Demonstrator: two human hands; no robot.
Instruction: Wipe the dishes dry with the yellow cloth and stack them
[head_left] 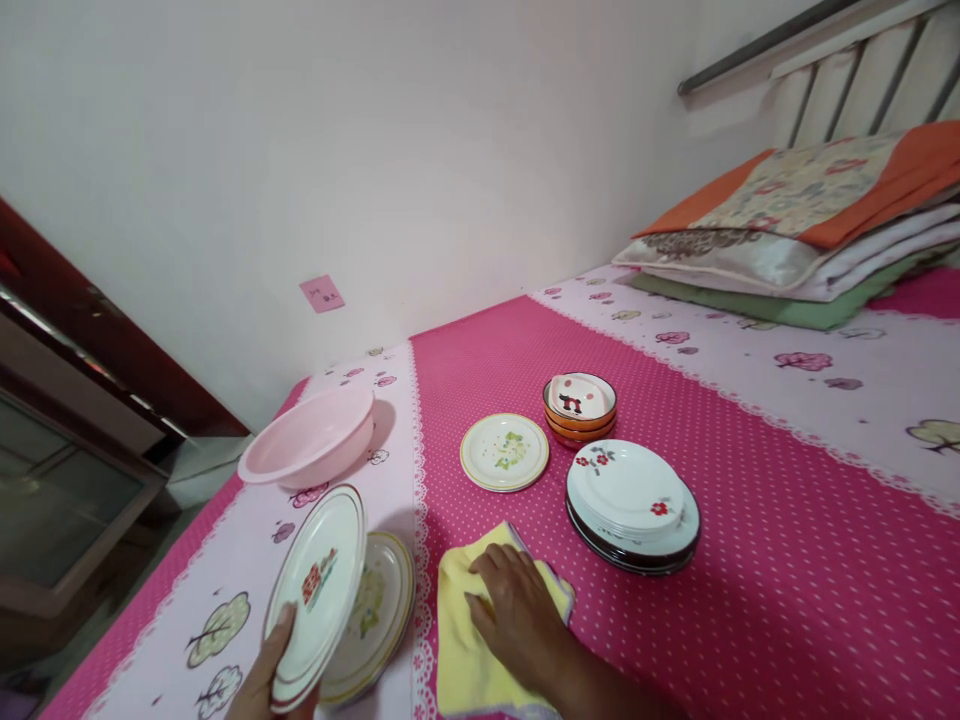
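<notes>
My left hand (271,672) grips the lower edge of a white oval plate (330,570) with a dark red rim and a red and green picture. The plate is raised and tilted, partly covering a cream plate (390,610) with a yellow rim on the bedspread. To the right, a yellow cloth (461,650) with a purple edge lies spread out. My right hand (517,610) rests on it, fingers bent and closed on the fabric. Beyond the cloth sits another yellow-rimmed plate (491,452) with a green design.
Right of the cloth stands a stack of white plates (626,485) with red flowers; behind it, stacked orange bowls (581,425). A pink basin (322,455) stands at the left by the wall. Folded bedding (810,215) is piled far right on the pink bedspread (750,560).
</notes>
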